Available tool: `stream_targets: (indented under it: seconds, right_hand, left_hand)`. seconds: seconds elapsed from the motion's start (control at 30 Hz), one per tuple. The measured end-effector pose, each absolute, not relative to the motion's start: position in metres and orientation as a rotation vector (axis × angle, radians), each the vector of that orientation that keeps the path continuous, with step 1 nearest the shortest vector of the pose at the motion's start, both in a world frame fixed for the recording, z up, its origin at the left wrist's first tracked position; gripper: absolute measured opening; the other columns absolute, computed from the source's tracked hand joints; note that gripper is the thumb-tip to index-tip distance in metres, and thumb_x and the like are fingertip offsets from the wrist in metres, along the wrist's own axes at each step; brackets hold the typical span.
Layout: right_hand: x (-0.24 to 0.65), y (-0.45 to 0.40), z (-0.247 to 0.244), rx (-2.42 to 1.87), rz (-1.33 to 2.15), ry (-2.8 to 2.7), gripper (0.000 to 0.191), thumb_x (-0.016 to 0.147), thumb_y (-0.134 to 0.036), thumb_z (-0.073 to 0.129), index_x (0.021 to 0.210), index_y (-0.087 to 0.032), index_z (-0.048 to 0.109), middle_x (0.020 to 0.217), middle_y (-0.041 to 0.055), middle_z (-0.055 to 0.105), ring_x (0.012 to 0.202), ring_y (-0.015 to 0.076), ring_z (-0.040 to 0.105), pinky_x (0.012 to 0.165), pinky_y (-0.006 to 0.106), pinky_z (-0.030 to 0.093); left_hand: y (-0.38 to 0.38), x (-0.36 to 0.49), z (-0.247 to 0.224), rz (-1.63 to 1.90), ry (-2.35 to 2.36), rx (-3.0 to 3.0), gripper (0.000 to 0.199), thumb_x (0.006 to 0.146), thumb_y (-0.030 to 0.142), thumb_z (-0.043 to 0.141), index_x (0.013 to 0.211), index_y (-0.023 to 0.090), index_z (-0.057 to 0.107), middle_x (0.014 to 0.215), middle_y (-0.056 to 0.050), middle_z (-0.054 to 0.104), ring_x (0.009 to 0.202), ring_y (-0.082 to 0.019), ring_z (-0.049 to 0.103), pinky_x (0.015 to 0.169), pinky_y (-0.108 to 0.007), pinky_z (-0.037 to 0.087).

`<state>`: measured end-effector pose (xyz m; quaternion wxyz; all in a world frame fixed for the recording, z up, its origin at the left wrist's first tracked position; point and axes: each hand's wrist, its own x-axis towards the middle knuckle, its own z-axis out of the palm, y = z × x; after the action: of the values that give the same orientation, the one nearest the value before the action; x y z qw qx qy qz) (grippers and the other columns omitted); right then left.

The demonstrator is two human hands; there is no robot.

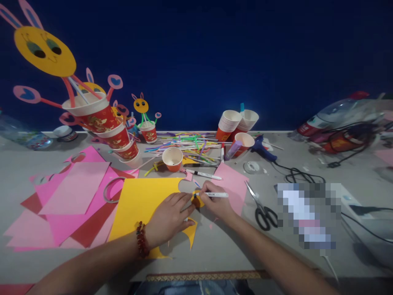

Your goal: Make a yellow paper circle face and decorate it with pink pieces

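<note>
Disc, right of the sheet, seems light, bendy paper best steadied by its rim, the left hand flat, grip unclosed, the right hand pinching the pen.

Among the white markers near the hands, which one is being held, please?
The lower white marker, gripped in the right hand over the small yellow disc. The black-ended marker lies just beyond, touched by neither hand.

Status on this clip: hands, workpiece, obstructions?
Right hand grips white marker, tip at small yellow disc. Left hand spread at disc's edge. Both hands partly cover disc; scissors lie off to the right.
</note>
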<state>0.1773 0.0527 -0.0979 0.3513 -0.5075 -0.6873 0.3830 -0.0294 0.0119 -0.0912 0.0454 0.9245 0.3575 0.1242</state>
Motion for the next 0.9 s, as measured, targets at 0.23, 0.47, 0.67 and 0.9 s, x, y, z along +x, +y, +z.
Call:
stream_targets:
  seconds: [0.23, 0.47, 0.67, 0.9]
  right_hand:
    - [0.178, 0.0526, -0.0985, -1.321, 0.977, -1.784, 0.01, 0.076, -0.02, 0.05, 0.067, -0.022, 0.047, 0.058, -0.0046, 0.051, 0.053, 0.0126, 0.045, 0.051, 0.024, 0.032]
    - [0.1786, 0.053, -0.1005, -1.256, 1.025, -1.726, 0.011, 0.074, -0.02, 0.052, 0.065, -0.022, 0.047, 0.056, -0.0049, 0.049, 0.052, 0.0123, 0.044, 0.05, 0.024, 0.033]
    - [0.1766, 0.0528, -0.0962, -1.294, 1.035, -1.746, 0.008, 0.072, -0.018, 0.051, 0.065, -0.022, 0.051, 0.058, -0.0036, 0.055, 0.054, 0.0134, 0.048, 0.052, 0.024, 0.035]
    - [0.1764, 0.0525, -0.0955, -1.307, 1.032, -1.775, 0.007, 0.072, -0.018, 0.05, 0.067, -0.022, 0.052, 0.06, -0.0036, 0.056, 0.055, 0.0133, 0.049, 0.053, 0.024, 0.036]
  left_hand:
    - [0.0116, -0.0292, -0.0896, 0.356, 1.099, 2.826, 0.045, 0.089, 0.044, 0.065, 0.125, 0.018, 0.057, 0.134, -0.012, 0.057, 0.123, -0.029, 0.052, 0.104, -0.045, 0.045]
    - [0.0123, -0.0297, -0.0899, 0.369, 1.082, 2.826, 0.045, 0.089, 0.044, 0.064, 0.125, 0.018, 0.057, 0.134, -0.012, 0.057, 0.123, -0.029, 0.053, 0.104, -0.045, 0.045]
    - [0.0121, -0.0292, -0.0896, 0.384, 1.09, 2.817, 0.042, 0.088, 0.042, 0.066, 0.122, 0.018, 0.059, 0.133, -0.013, 0.057, 0.123, -0.029, 0.052, 0.104, -0.046, 0.045]
    - [0.0121, -0.0295, -0.0921, 0.37, 1.099, 2.823, 0.044, 0.088, 0.043, 0.066, 0.123, 0.018, 0.059, 0.133, -0.013, 0.058, 0.123, -0.029, 0.052, 0.104, -0.046, 0.045]
